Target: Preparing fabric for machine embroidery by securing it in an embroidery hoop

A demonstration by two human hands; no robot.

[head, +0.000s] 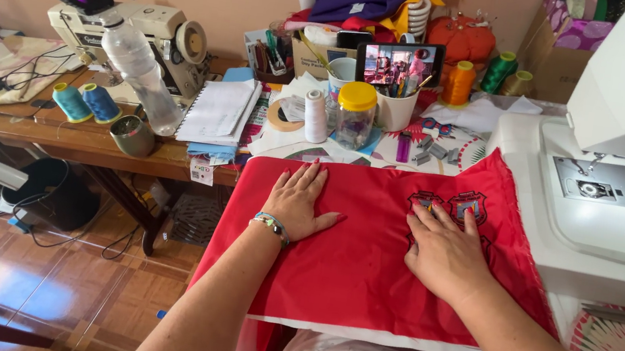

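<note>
A red cloth [357, 263] with dark embroidered crests [451, 206] lies spread flat in front of me. My left hand [299, 202] rests palm down on the cloth's left part, fingers spread, a beaded bracelet on the wrist. My right hand [445, 247] presses flat on the cloth just below the crests, partly covering one of them. Neither hand holds anything.
A white sewing machine [624, 162] stands at the right. Behind the cloth are a yellow-lidded jar [356, 114], a white thread spool [315, 116], a phone [399, 64], thread cones [460, 82], a notebook [217, 109] and a plastic bottle [139, 74]. An older sewing machine [149, 34] sits back left.
</note>
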